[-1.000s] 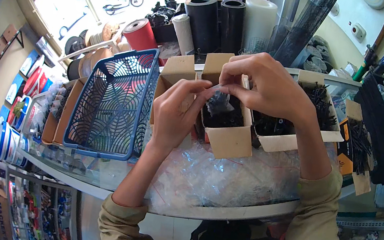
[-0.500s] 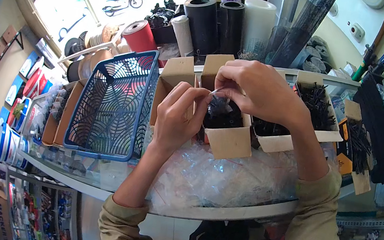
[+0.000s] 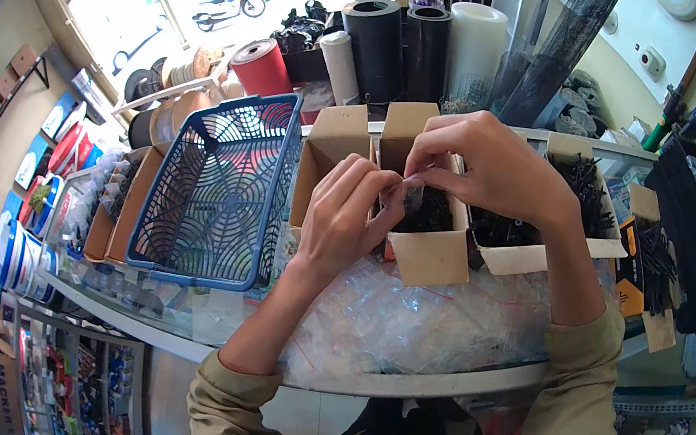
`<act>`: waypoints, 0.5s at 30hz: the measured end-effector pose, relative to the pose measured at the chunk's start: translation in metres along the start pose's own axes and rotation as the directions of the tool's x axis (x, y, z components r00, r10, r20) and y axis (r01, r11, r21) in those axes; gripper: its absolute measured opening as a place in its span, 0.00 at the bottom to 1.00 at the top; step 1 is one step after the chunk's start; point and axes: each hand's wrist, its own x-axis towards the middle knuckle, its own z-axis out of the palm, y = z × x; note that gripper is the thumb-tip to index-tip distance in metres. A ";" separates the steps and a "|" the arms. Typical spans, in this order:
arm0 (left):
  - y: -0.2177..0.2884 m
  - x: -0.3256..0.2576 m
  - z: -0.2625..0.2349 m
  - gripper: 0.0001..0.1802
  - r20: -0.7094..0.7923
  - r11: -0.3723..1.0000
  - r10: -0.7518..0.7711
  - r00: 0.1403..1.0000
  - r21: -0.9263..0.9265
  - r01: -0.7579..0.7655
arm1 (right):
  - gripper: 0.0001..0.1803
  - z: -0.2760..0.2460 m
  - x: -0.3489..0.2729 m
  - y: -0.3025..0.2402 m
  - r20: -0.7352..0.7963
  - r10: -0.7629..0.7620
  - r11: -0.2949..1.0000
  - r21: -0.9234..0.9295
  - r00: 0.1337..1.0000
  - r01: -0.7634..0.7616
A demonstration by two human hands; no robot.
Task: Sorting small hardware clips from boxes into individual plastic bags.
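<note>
Hands (image 3: 424,193), two, on one bag (image 3: 410,193)

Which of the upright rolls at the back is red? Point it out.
The red roll, leftmost of the group, just behind the blue basket. The rolls to its right are white or black; it alone is red.

I am holding both hands together just above the open cardboard box (image 3: 424,247). My left hand (image 3: 346,217) is rising from the lower edge, fingers curled, thumb and forefinger pinching at the box's near left corner. My right hand (image 3: 491,162) is arching over the box from the right, wrist bent, fingertips meeting the left's. Both forearms are wearing olive sleeves pushed back.
</note>
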 end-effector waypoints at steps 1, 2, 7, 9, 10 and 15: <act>0.001 0.001 0.000 0.06 -0.024 1.000 -0.005 1.000 -0.004 0.005 | 0.05 -0.002 0.001 -0.001 -0.025 -0.064 0.998 -0.024 0.998 0.064; 0.000 0.002 0.002 0.06 -0.026 1.000 -0.003 1.000 -0.004 0.003 | 0.05 -0.004 0.000 0.000 -0.026 -0.065 0.998 -0.026 0.998 0.064; 0.001 0.006 0.007 0.06 -0.048 0.997 -0.046 0.998 -0.059 0.043 | 0.05 -0.009 -0.006 0.006 -0.038 -0.086 0.988 -0.130 0.996 0.081; -0.002 0.005 0.006 0.07 -0.060 0.998 -0.030 0.998 -0.058 0.026 | 0.05 -0.008 -0.005 0.005 -0.038 -0.086 0.988 -0.132 0.996 0.080; -0.002 0.004 0.005 0.07 -0.053 0.999 -0.007 0.999 -0.036 0.005 | 0.05 -0.008 -0.005 0.004 -0.026 -0.076 0.989 -0.133 0.997 0.072; 0.001 0.003 0.005 0.09 -0.038 0.996 0.066 0.997 -0.057 -0.068 | 0.04 -0.012 -0.006 -0.002 0.018 -0.069 0.991 -0.114 0.997 0.071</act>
